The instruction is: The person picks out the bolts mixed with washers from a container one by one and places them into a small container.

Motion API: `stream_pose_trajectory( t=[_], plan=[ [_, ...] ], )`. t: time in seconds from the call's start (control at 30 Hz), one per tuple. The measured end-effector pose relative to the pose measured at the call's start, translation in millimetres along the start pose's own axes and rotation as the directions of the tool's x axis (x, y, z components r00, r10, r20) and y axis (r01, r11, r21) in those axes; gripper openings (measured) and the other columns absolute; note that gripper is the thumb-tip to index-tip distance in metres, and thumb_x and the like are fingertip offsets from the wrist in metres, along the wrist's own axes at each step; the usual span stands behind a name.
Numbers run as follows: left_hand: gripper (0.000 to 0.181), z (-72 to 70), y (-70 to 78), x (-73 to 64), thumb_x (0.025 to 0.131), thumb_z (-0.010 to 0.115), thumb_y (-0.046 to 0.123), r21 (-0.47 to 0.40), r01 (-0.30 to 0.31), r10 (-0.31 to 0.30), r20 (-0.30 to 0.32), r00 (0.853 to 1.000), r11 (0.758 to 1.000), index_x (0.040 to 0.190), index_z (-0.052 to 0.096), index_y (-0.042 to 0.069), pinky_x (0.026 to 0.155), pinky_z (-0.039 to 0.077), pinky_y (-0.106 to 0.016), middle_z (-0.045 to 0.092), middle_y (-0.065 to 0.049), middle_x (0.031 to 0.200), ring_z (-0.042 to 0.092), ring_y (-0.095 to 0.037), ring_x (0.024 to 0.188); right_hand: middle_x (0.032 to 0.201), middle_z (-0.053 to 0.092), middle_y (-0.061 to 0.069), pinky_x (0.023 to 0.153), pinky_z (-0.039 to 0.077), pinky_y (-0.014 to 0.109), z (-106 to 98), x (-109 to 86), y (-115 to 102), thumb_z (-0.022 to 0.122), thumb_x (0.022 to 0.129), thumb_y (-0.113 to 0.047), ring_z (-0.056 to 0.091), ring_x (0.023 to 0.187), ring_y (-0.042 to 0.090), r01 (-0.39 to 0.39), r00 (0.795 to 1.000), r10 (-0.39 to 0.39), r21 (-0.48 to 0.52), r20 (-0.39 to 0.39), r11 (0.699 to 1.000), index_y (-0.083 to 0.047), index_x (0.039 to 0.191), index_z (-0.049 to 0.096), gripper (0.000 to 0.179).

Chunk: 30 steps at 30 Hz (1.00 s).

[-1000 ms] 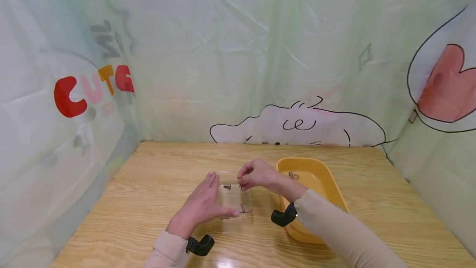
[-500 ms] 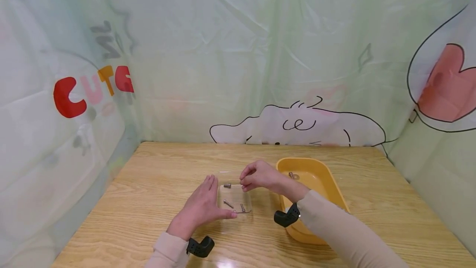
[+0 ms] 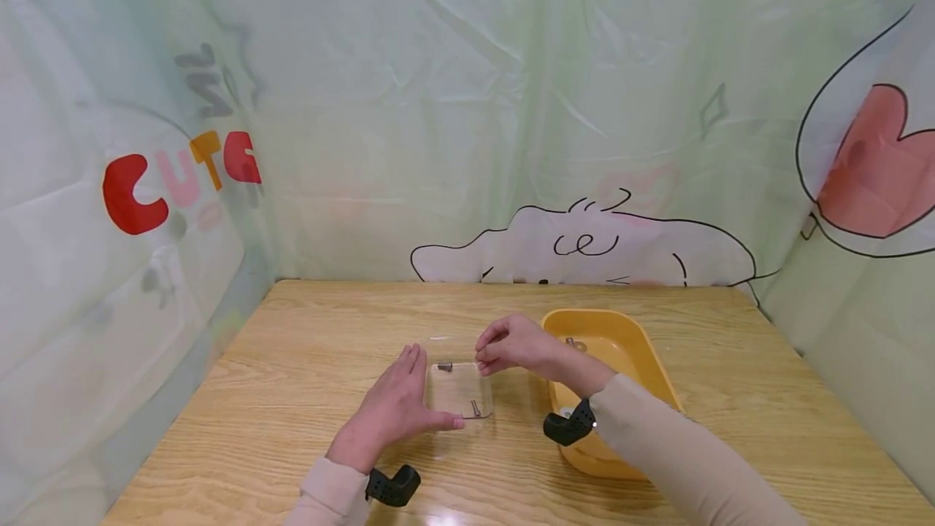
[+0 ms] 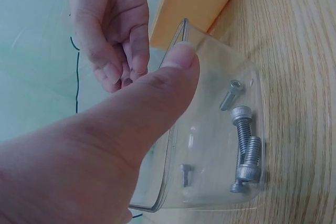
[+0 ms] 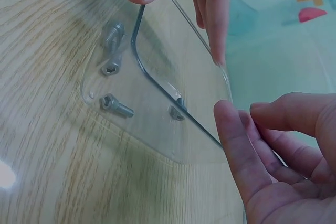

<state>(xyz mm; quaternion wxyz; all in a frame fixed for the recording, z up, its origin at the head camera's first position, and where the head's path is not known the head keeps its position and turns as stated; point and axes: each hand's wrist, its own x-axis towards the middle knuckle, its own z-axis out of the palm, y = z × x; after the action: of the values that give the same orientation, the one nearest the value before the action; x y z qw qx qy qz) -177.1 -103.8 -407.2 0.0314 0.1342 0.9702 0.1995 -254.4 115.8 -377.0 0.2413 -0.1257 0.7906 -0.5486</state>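
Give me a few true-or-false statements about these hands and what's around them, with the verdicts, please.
1. The left hand touches the clear box. True.
2. There are no bolts in the clear box. False: several metal bolts lie inside it.
3. Small metal pieces lie in the yellow tray. True.
4. The right hand is at the bottom of the yellow tray. False: the right hand is by the clear box's rim.
5. The table shows wood grain. True.

Pale green printed sheeting (image 3: pixel 380 120) hangs behind a wood-grain table (image 3: pixel 307 347).
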Motion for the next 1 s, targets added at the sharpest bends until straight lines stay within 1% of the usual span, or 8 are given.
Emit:
stream_pose_trajectory(
  t=[0.07,0.17,0.37,0.43,0.5,0.67,0.9,1.0],
  plan=[
    [0.122,-0.1,0.2,0.2,0.071,0.078,0.066,-0.003,-0.001,0.001,-0.001,1.000,1.000,0.151,0.027,-0.010,0.121,0.028,-0.050,0.025,-0.029,0.159,0.024,-0.039,0.150,0.098,0.070,0.024,0.090,0.058,0.048,-2,-1.4,0,0.064,0.093,0.000,0.072,0.079,0.020,-0.001,1.000,0.001,0.004,0.000,1.000,0.011,0.107,0.062,0.018],
    [0.123,-0.7,1.0,0.4,0.070,0.078,0.067,-0.005,0.001,-0.001,-0.006,1.000,1.000,0.151,0.026,-0.010,0.121,0.028,-0.050,0.025,-0.029,0.159,0.024,-0.039,0.150,0.098,0.069,0.022,0.091,0.058,0.048,-6,-3.5,0,0.063,0.094,-0.001,0.072,0.079,0.019,-0.003,1.000,0.003,0.002,-0.005,1.000,0.012,0.109,0.061,0.021],
    [0.125,-1.8,3.3,3.9,0.071,0.074,0.071,0.004,0.011,-0.011,-0.004,1.000,1.000,0.154,0.023,-0.007,0.123,0.025,-0.049,0.020,-0.026,0.162,0.020,-0.037,0.152,0.099,0.069,0.024,0.090,0.058,0.047,-18,-7.0,2,0.064,0.093,-0.001,0.072,0.081,0.019,0.038,0.999,-0.038,0.026,-0.012,0.999,0.014,0.110,0.059,0.024],
    [0.124,-2.7,4.7,5.5,0.072,0.073,0.071,0.000,0.005,-0.005,-0.006,1.000,1.000,0.154,0.023,-0.006,0.123,0.025,-0.049,0.019,-0.025,0.163,0.018,-0.037,0.153,0.100,0.068,0.024,0.089,0.059,0.046,-22,-8.2,4,0.063,0.093,0.000,0.072,0.081,0.019,0.050,0.999,-0.049,0.035,-0.015,0.998,0.014,0.110,0.059,0.023],
    [0.124,-3.6,6.6,7.3,0.072,0.073,0.072,-0.002,-0.004,0.004,-0.013,1.000,1.000,0.155,0.023,-0.005,0.123,0.025,-0.049,0.019,-0.024,0.163,0.018,-0.036,0.153,0.100,0.069,0.022,0.091,0.058,0.047,-27,-10.2,5,0.063,0.094,-0.001,0.072,0.081,0.018,0.051,0.998,-0.051,0.030,-0.022,0.998,0.014,0.110,0.059,0.023],
    [0.123,-5.4,14.4,11.6,0.071,0.074,0.072,-0.012,-0.030,0.029,-0.024,0.999,0.999,0.154,0.024,-0.005,0.123,0.025,-0.049,0.020,-0.023,0.163,0.018,-0.035,0.153,0.097,0.068,0.014,0.092,0.058,0.045,-37,-16.0,5,0.062,0.095,-0.003,0.072,0.085,0.018,0.053,0.998,-0.052,0.031,-0.027,0.998,0.013,0.112,0.059,0.024],
    [0.124,-4.8,26.5,16.6,0.070,0.075,0.071,-0.028,-0.051,0.050,-0.016,0.999,0.998,0.154,0.025,-0.006,0.124,0.024,-0.047,0.020,-0.022,0.163,0.018,-0.034,0.153,0.095,0.067,0.012,0.091,0.059,0.043,-51,-22.9,7,0.060,0.095,-0.001,0.071,0.083,0.015,0.068,0.997,-0.067,0.067,-0.023,0.995,0.016,0.111,0.057,0.023],
    [0.123,-4.1,32.2,19.2,0.071,0.075,0.070,-0.026,-0.072,0.072,-0.013,0.997,0.997,0.154,0.025,-0.006,0.124,0.024,-0.046,0.020,-0.023,0.163,0.018,-0.034,0.153,0.094,0.066,0.010,0.091,0.059,0.042,-58,-25.3,9,0.058,0.096,0.000,0.071,0.084,0.014,0.067,0.997,-0.065,0.080,-0.030,0.995,0.016,0.112,0.055,0.023]
  ],
)
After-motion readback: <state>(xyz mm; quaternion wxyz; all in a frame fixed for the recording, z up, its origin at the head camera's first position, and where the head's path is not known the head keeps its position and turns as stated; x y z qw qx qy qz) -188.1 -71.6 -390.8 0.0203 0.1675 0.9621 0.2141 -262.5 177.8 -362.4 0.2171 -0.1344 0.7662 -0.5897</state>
